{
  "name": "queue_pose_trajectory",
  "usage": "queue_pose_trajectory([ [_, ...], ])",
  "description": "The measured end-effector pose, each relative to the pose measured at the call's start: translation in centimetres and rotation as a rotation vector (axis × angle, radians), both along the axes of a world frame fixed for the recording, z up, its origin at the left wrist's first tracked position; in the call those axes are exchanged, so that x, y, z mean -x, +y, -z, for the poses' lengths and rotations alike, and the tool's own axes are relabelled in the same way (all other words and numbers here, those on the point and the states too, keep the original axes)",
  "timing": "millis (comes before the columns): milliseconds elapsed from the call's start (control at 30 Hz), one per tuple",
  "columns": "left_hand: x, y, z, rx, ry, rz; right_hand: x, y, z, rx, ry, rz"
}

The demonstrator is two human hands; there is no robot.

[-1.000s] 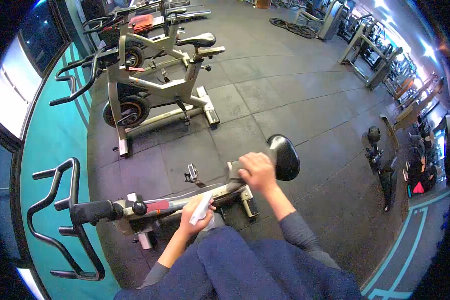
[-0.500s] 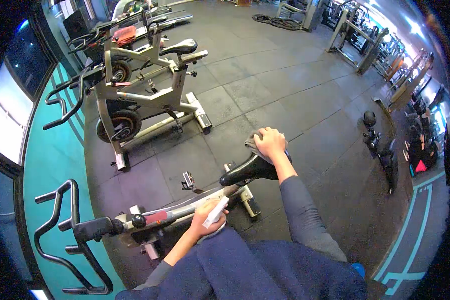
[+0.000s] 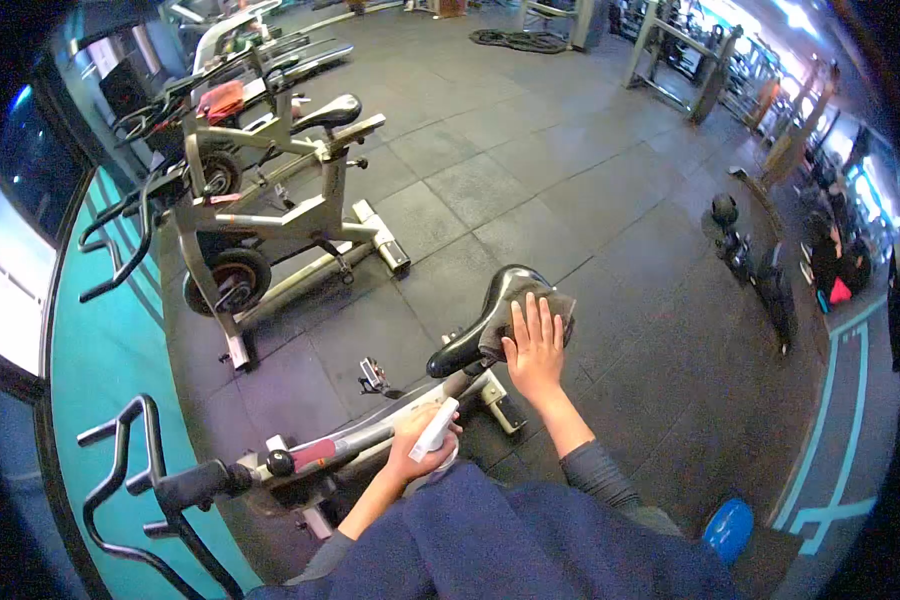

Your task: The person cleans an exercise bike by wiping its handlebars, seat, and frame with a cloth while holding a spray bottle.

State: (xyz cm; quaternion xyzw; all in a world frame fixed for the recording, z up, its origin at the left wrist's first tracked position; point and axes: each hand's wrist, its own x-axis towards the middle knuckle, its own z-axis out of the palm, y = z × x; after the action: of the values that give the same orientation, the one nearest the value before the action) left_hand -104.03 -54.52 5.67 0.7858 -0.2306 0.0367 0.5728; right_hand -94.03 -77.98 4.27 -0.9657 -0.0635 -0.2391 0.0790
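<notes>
A black bike saddle [image 3: 465,345] is on the stationary bike in front of me. My right hand [image 3: 536,350] lies flat on a dark grey cloth [image 3: 500,335], pressing it against the saddle's near side with the fingers stretched out. Lower left, my left hand [image 3: 417,445] is wrapped around a spray bottle [image 3: 435,428]; its white trigger head shows, while its body is mostly hidden by the hand and my dark clothing. That hand is just above the bike frame [image 3: 360,440].
Black handlebars [image 3: 130,480] reach out at the lower left. A second exercise bike [image 3: 280,225] stands beyond, with a red cloth [image 3: 220,102] on equipment behind it. Dumbbells [image 3: 735,245] lie on the right, and a blue round object [image 3: 728,530] is near my side.
My right hand and the cloth have moved from the saddle's far, wide end toward me, onto its near side. The fingers have straightened. My left hand still holds the spray bottle.
</notes>
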Motion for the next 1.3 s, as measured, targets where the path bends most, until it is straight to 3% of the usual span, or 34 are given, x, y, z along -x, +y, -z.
queue_pose_trajectory([
  [367, -1.1, -1.2, -0.2, -0.038, -0.028, 0.064, -6.4, -0.9, -1.5, -0.054, 0.003, 0.092],
  [567, 0.5, -1.1, 0.1, -0.041, -0.031, 0.033, -9.7, -2.2, -3.2, -0.265, 0.36, 0.233],
  [767, 2.8, 0.4, -0.6, -0.001, 0.053, 0.002, -7.8, -1.9, -2.4, -0.268, 0.315, 0.248],
  [833, 3.2, 1.0, -0.6, -0.061, 0.016, -0.037, -5.7, -1.8, -0.1, -0.115, -0.11, 0.204],
  [867, 3.3, 1.3, 0.4, -0.004, 0.063, -0.046, -4.1, -1.6, -0.1, -0.093, -0.13, 0.166],
  [1067, 2.8, 1.8, 0.8, -0.037, 0.018, -0.069, 3.1, -0.1, 1.9, -0.03, 0.023, 0.096],
  [1300, 1.1, 0.3, 0.6, 0.002, 0.067, -0.019, -2.6, -1.1, -0.6, -0.003, -0.067, 0.013],
])
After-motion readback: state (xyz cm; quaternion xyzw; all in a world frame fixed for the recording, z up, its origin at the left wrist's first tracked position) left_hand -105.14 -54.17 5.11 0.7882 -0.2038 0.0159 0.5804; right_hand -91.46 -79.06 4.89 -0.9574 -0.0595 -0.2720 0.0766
